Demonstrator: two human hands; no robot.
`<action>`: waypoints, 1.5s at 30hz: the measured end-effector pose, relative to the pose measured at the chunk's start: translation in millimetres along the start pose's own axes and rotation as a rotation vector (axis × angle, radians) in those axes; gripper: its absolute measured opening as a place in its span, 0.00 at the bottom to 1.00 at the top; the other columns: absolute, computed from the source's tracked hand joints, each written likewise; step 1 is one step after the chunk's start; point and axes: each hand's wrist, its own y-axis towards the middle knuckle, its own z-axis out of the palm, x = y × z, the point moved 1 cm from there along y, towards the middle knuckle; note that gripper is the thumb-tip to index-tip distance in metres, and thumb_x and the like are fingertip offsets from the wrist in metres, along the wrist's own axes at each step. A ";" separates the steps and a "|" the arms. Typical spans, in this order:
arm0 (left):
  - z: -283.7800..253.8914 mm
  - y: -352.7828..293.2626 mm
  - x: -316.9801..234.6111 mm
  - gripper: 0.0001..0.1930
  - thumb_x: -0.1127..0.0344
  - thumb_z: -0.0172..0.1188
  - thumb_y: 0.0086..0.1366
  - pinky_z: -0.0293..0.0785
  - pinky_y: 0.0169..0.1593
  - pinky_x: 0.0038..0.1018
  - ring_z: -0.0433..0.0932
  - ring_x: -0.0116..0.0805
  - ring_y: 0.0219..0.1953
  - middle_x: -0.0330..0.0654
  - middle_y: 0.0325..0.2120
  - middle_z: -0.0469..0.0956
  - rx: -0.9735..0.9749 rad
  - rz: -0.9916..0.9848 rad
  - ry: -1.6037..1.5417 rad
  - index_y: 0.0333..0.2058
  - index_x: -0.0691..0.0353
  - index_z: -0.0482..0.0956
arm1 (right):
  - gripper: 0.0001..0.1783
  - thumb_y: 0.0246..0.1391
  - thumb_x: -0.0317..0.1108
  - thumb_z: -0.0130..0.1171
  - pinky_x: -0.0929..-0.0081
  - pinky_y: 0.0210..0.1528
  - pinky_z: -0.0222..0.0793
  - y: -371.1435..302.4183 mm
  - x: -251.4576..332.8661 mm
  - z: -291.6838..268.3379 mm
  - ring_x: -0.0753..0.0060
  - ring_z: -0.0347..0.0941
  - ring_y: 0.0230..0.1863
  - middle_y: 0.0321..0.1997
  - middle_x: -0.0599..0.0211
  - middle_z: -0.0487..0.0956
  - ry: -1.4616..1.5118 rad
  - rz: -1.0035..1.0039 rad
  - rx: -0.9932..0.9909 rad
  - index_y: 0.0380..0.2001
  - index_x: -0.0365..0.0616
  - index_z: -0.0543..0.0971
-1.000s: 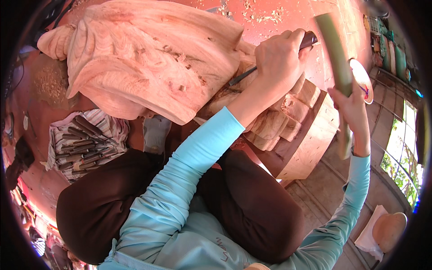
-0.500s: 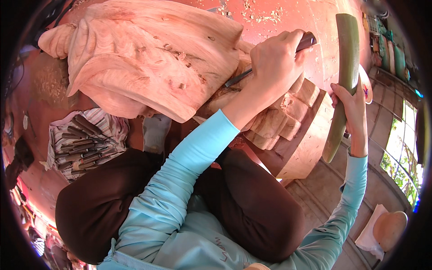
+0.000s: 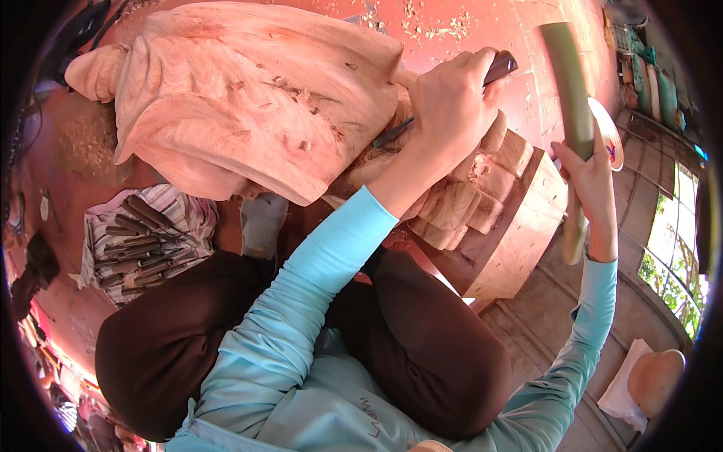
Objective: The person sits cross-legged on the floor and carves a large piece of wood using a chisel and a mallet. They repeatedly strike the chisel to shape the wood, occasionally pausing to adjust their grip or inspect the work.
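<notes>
My left hand (image 3: 450,102) is closed around a carving chisel (image 3: 503,66). Its dark handle sticks out past my thumb side, and its blade slants down to the left into a recess of a large pale wood carving (image 3: 248,83). At the right, my right hand (image 3: 587,173) grips a long, slightly curved greenish wooden club (image 3: 571,83) around its middle. The club stands apart from the chisel handle, beyond the carving's stepped block end (image 3: 520,218). The chisel's cutting edge is hard to make out against the wood.
Several chisels (image 3: 143,245) lie on a striped cloth to the left of my knee. Wood shavings (image 3: 437,22) are scattered on the red floor at the far side. A round tan object on white cloth (image 3: 654,383) sits at the lower right. My crossed legs (image 3: 429,339) are close to the carving.
The club has tilted, its upper end swinging left and its lower end right. My left hand and the chisel have shifted slightly left.
</notes>
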 end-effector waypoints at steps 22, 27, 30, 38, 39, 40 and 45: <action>-7.0 -1.7 2.8 0.13 0.67 0.64 0.51 0.73 0.27 0.30 0.79 0.40 0.25 0.40 0.26 0.80 -0.027 -0.034 0.072 0.38 0.57 0.79 | 0.37 0.46 0.25 0.60 0.81 0.31 0.68 -10.4 -4.2 10.0 0.81 0.70 0.27 0.28 0.71 0.75 -0.127 -0.317 -0.027 0.62 0.46 0.62; -9.3 -11.2 -16.6 0.13 0.67 0.64 0.52 0.72 0.27 0.31 0.79 0.40 0.24 0.41 0.27 0.80 0.037 0.040 0.006 0.37 0.57 0.78 | 0.36 0.47 0.27 0.61 0.84 0.23 0.64 -12.0 7.8 5.2 0.85 0.66 0.20 0.23 0.73 0.72 0.175 0.060 0.024 0.61 0.43 0.62; -10.2 -5.0 -20.9 0.12 0.67 0.64 0.52 0.73 0.28 0.31 0.79 0.40 0.25 0.42 0.28 0.80 0.069 0.044 -0.019 0.38 0.58 0.77 | 0.36 0.47 0.29 0.63 0.84 0.22 0.63 -12.0 6.1 -1.0 0.84 0.65 0.19 0.23 0.73 0.72 0.236 0.062 -0.034 0.59 0.39 0.62; -15.9 -4.7 -3.7 0.12 0.69 0.64 0.52 0.73 0.28 0.29 0.80 0.39 0.26 0.42 0.28 0.80 0.004 0.030 -0.044 0.37 0.61 0.78 | 0.36 0.47 0.29 0.63 0.83 0.25 0.65 -14.4 12.1 3.2 0.85 0.67 0.22 0.25 0.73 0.73 0.089 0.016 -0.007 0.61 0.43 0.62; -18.0 -6.2 -3.2 0.12 0.69 0.64 0.52 0.73 0.28 0.28 0.79 0.38 0.26 0.42 0.27 0.80 -0.005 0.039 -0.064 0.37 0.60 0.78 | 0.36 0.47 0.29 0.63 0.83 0.26 0.66 -15.2 12.9 7.5 0.85 0.67 0.23 0.26 0.73 0.73 0.008 0.000 -0.012 0.61 0.44 0.63; -18.1 -6.8 -4.9 0.12 0.69 0.64 0.52 0.73 0.28 0.28 0.79 0.38 0.26 0.41 0.27 0.80 -0.012 0.049 -0.096 0.37 0.60 0.78 | 0.34 0.47 0.28 0.62 0.83 0.26 0.66 -16.6 5.4 16.9 0.84 0.68 0.23 0.26 0.73 0.74 -0.152 -0.377 -0.089 0.59 0.45 0.65; -18.9 -11.2 -5.8 0.12 0.68 0.65 0.52 0.73 0.27 0.29 0.79 0.38 0.25 0.39 0.25 0.79 -0.012 0.066 -0.051 0.37 0.58 0.78 | 0.34 0.49 0.28 0.60 0.82 0.30 0.68 -18.3 1.2 3.9 0.83 0.70 0.27 0.31 0.70 0.77 0.119 0.029 -0.009 0.61 0.43 0.63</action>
